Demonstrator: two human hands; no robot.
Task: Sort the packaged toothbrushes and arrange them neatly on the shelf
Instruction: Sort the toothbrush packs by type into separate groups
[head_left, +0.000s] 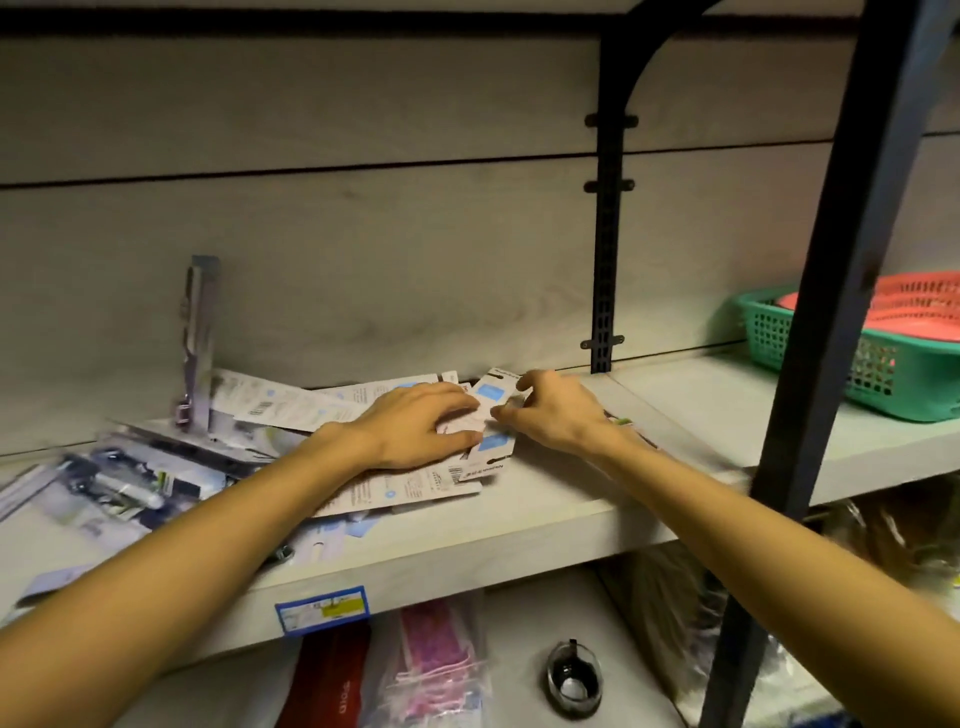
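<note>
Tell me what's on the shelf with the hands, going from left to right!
Dark toothbrush packs lying flat → one pack standing against the wall → left hand on the white packs → white and blue pack → right hand → black shelf post → green basket with a red basket inside.

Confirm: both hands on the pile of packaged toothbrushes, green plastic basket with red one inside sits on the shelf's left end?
Wrong side. The head view shows the green plastic basket, red basket inside, at the shelf's right end. Both the left hand and right hand are on the pile of packaged toothbrushes.
</note>
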